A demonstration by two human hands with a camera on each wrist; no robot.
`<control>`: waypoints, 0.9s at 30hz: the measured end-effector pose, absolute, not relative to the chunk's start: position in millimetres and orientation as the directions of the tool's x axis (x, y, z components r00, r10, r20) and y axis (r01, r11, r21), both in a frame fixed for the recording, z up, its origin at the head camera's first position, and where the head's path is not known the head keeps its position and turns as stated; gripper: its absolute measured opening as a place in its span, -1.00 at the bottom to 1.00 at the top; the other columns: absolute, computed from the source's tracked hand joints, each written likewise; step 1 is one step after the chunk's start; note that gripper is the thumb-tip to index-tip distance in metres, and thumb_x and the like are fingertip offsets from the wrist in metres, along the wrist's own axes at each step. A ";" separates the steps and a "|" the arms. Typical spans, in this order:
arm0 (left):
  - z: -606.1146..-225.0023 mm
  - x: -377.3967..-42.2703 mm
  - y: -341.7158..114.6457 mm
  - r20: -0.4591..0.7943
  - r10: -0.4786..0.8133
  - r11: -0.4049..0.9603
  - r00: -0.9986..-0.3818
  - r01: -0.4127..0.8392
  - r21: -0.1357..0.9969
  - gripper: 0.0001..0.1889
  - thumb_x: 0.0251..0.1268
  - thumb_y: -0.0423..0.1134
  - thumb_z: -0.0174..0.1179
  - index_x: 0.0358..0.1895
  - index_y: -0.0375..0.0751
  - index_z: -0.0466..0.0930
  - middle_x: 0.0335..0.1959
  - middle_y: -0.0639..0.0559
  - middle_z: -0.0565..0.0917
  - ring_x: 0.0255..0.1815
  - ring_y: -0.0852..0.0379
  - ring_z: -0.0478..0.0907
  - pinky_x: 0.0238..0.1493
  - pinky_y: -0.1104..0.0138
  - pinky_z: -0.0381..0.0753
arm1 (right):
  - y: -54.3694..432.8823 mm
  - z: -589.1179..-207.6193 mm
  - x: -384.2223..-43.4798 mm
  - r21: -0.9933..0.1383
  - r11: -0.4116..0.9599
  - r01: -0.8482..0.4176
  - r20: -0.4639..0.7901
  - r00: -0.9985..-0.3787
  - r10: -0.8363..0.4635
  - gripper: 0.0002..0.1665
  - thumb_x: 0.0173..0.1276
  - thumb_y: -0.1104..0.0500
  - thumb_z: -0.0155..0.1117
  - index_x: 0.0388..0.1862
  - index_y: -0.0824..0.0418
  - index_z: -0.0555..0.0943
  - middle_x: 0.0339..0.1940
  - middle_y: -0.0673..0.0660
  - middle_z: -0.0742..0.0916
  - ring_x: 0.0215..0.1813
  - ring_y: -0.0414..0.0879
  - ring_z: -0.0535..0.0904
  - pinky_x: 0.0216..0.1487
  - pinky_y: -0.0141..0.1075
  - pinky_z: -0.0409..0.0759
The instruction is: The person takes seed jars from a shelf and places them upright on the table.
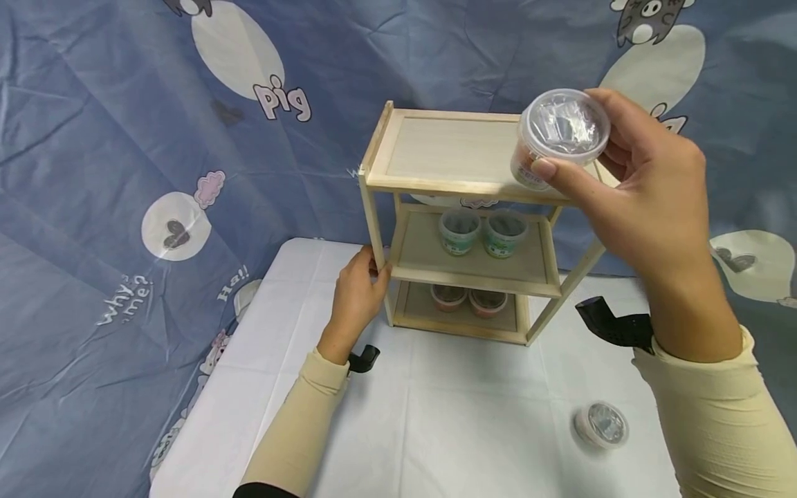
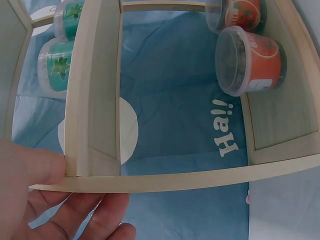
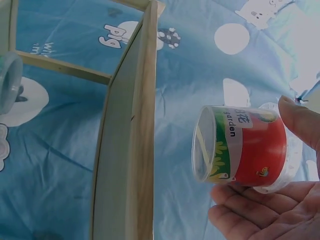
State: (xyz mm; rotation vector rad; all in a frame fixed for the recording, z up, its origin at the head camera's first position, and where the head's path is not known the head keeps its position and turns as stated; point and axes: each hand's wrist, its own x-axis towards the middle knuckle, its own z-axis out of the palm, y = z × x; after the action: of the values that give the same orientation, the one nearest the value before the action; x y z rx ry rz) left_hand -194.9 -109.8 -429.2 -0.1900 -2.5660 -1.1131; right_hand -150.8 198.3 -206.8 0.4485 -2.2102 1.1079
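My right hand (image 1: pixel 654 187) holds a clear plastic cup (image 1: pixel 563 128) by its sides, above the right part of the wooden shelf rack's (image 1: pixel 448 149) top board. In the right wrist view, the cup (image 3: pixel 257 147) has a red and green label reading "garden", and a gap separates it from the board. Low on the rack's left side, my left hand (image 1: pixel 356 297) grips the front post. The left wrist view has the thumb of this hand (image 2: pixel 35 170) on one side of the post (image 2: pixel 190 181) and the fingers on the other.
Two green-labelled cups (image 1: pixel 459 232) stand on the middle shelf, and two red-labelled cups (image 2: pixel 265 62) on the bottom one. A lidded cup (image 1: pixel 602 425) is on the white table (image 1: pixel 473 415) at front right. Blue patterned cloth (image 1: pixel 124 173) hangs behind and left.
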 end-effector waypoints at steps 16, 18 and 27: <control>-427.2 -194.5 -110.0 0.351 -0.007 0.683 -0.937 0.251 0.686 -0.84 0.51 -0.27 0.27 -0.01 -0.27 0.58 -0.16 -0.14 0.70 -0.12 -0.09 0.71 -0.14 0.00 0.69 | 225.6 -245.6 -109.2 -0.614 0.565 -0.551 0.664 -0.748 -0.007 -0.17 0.14 0.48 0.60 0.41 0.15 0.59 0.19 0.17 0.72 0.18 -0.24 0.66 0.25 -0.44 0.54; -426.8 -194.6 -110.0 0.353 -0.006 0.681 -0.936 0.255 0.687 -0.84 0.51 -0.27 0.26 -0.01 -0.28 0.58 -0.16 -0.15 0.70 -0.12 -0.09 0.71 -0.13 -0.01 0.69 | 227.4 -250.9 -104.2 -0.610 0.568 -0.552 0.666 -0.746 -0.010 -0.14 0.12 0.51 0.59 0.43 0.16 0.58 0.21 0.18 0.71 0.20 -0.25 0.65 0.26 -0.44 0.53; -427.8 -194.7 -110.6 0.352 -0.005 0.677 -0.936 0.256 0.690 -0.84 0.51 -0.26 0.26 -0.02 -0.27 0.58 -0.16 -0.15 0.71 -0.12 -0.10 0.71 -0.11 -0.01 0.69 | 230.1 -287.1 -81.9 -0.629 0.574 -0.525 0.627 -0.779 -0.026 0.04 -0.01 0.58 0.63 0.47 0.09 0.55 0.20 0.26 0.72 0.23 -0.32 0.63 0.23 -0.52 0.50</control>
State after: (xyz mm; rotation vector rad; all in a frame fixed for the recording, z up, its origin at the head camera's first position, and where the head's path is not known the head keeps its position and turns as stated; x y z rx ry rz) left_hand -194.7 -110.6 -427.8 -0.1987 -2.5671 -1.1278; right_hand -81.9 230.1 -287.1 0.4384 -2.2382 1.1518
